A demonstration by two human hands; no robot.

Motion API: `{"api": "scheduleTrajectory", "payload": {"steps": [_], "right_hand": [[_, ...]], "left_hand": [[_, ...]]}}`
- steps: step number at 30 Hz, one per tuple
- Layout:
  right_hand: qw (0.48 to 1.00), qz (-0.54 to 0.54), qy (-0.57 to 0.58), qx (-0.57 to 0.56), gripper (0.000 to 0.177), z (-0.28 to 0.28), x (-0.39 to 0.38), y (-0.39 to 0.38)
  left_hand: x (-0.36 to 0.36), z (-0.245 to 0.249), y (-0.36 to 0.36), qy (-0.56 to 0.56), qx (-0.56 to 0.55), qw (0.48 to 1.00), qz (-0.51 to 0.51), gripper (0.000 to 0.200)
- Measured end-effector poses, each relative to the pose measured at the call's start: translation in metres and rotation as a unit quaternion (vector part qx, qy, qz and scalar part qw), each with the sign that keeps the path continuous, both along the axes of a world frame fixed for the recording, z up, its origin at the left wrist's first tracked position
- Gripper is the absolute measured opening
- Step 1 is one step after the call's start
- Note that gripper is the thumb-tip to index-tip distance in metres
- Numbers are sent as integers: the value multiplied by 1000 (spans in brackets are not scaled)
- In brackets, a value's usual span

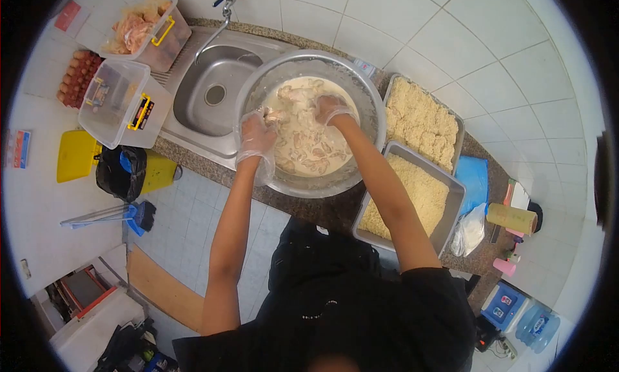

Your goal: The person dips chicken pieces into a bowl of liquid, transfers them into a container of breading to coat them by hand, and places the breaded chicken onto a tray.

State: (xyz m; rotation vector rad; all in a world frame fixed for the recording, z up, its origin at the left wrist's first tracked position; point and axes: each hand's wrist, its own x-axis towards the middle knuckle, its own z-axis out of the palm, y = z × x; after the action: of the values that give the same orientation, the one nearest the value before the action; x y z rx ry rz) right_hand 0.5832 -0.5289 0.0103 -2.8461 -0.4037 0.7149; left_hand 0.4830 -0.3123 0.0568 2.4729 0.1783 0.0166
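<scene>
A large metal bowl (pixel 376 130) holds pale, milky batter (pixel 303 130) with several pieces of what looks like raw chicken (pixel 319 154) in it. My left hand (pixel 256 137), in a loose clear plastic glove, is at the bowl's left inner side. Its fingers curl against a coated chicken piece (pixel 275 115) at the batter's edge. Over on the upper right of the bowl, my right hand (pixel 331 107) is gloved too and reaches down into the batter. The fingertips of that hand are hidden by the batter and the hand itself.
Two trays of pale crumbs (pixel 422 124) (pixel 412 198) stand right of the bowl. On the left are a steel sink (pixel 214 124), a clear plastic tub (pixel 113 107), a tub of raw meat (pixel 138 30) and egg trays (pixel 78 77). A yellow bin (pixel 158 172) stands below.
</scene>
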Motion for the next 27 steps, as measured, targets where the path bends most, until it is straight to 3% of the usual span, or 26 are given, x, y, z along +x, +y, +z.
{"api": "scheduleTrajectory", "payload": {"steps": [5, 7, 9, 11, 13, 14, 16, 20, 22, 23, 25, 27], "right_hand": [[999, -22, -5, -37, 39, 42, 0, -15], [999, 9, -33, -3, 40, 9, 5, -9], [976, 171, -119, -56, 40, -14, 9, 7], [980, 150, -125, -28, 37, -23, 14, 14], [952, 254, -169, -33, 31, -15, 15, 14], [952, 253, -167, -32, 31, -12, 16, 12], [956, 267, -91, -81, 28, 9, 22, 9], [979, 181, -7, -90, 29, 40, 12, -13], [992, 93, -82, 38, 34, 53, -7, -28], [991, 94, -83, 36, 34, 60, -13, -33], [975, 81, -138, 155, 38, 66, -24, -44], [971, 70, -165, 156, 39, 58, -31, -43]], "left_hand": [[-12, 9, 9, -21, -38, 999, 3, 42], [-12, 9, 8, -16, -36, 999, -1, 42], [-10, 8, 6, -14, -34, 999, -9, 41], [-9, 5, 4, -16, -18, 1000, -7, 41], [-8, 8, 5, -12, 7, 1000, -12, 41], [-11, 8, 5, -5, 30, 999, -19, 40], [-9, 5, 8, -12, 19, 999, -31, 40], [-9, 21, 11, -34, -27, 998, -42, 37], [-7, 29, 12, -40, -39, 998, -38, 38], [-6, 32, 12, -47, -49, 997, -32, 39], [5, 32, 5, -65, -39, 997, -20, 38], [5, 38, -4, -76, -24, 997, -19, 37]]}}
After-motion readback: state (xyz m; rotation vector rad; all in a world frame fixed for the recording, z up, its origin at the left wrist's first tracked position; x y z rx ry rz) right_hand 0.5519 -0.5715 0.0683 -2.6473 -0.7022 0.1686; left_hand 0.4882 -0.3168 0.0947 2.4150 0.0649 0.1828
